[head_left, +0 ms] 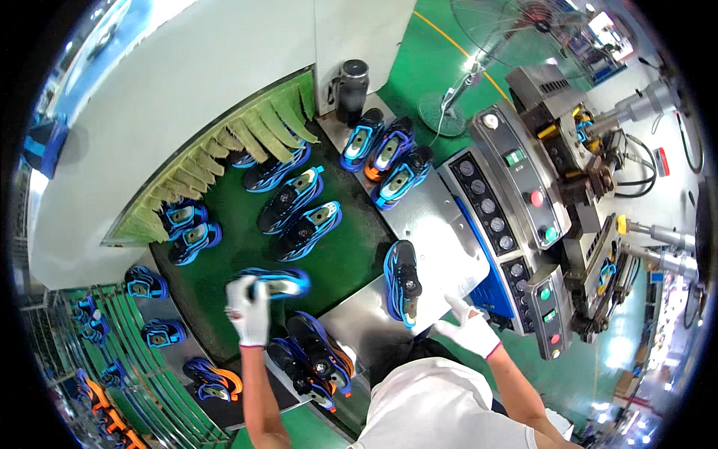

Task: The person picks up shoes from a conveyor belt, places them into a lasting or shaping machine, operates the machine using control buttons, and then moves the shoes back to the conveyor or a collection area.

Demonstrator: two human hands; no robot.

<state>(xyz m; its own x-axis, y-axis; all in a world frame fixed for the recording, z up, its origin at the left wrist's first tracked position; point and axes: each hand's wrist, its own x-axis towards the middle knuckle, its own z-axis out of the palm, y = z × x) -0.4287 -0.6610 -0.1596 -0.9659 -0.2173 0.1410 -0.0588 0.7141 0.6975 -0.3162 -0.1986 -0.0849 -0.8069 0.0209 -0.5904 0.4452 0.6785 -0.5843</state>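
My left hand (249,310), in a white knit glove, is closed on the toe end of a black and blue sports shoe (284,283) over the green conveyor belt. The shoe is smeared by motion. In a matching glove, my right hand (473,334) holds nothing; its fingers are apart beside the metal table. Nearest to it, a single black and blue shoe (403,280) lies on the shiny tabletop (441,247). Just right of my left hand, black shoes with blue and orange soles (321,352) sit close together at the table's near edge.
Several shoes (288,198) rest on the belt (224,254) before a tunnel with a green fringe curtain (217,150). Three more shoes (389,153) stand by a dark flask (351,91). A machine with a button panel (523,172) is at right, a fan (479,67) behind, wire racks (142,359) at left.
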